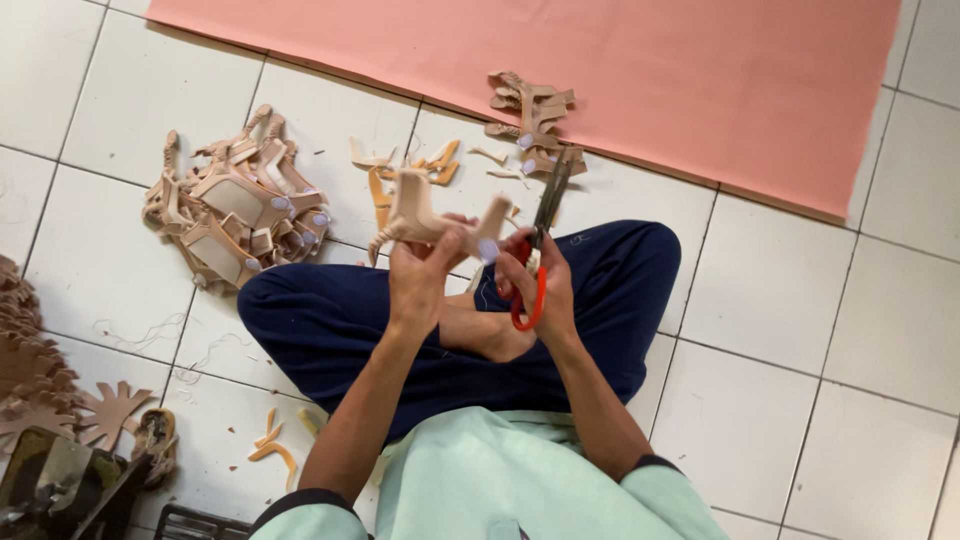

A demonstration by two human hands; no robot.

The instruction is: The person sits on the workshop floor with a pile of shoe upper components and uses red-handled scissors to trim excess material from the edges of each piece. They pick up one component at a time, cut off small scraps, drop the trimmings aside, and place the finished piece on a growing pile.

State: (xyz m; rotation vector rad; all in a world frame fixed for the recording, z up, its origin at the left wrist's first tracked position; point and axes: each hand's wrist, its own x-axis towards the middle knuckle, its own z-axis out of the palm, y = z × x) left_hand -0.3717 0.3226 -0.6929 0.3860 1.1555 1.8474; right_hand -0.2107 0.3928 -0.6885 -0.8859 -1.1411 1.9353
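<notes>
White floor tiles point(760, 330) carry the work, with a pink sheet point(600, 70) spread across the far side. A person sits cross-legged on the tiles. The left hand point(420, 275) is clamped on a tan cut piece point(430, 215), held up above the lap. The right hand point(535, 285) is closed through the red handles of scissors point(540, 245), just right of the piece, blades pointing away toward the sheet; whether the blades are parted cannot be told.

A large pile point(235, 210) of similar pieces lies left of the held piece, a smaller pile point(530, 125) beyond it at the sheet's edge, and offcuts point(410, 165) between.

Risks, as judged:
- Left fingers sit close to the blades; a slip could nick them.
- The piece is thin and floppy; a loose hold could let it twist and spoil the cut.
- Blades hang over a bare foot point(490, 335); dropped scissors could strike it.
</notes>
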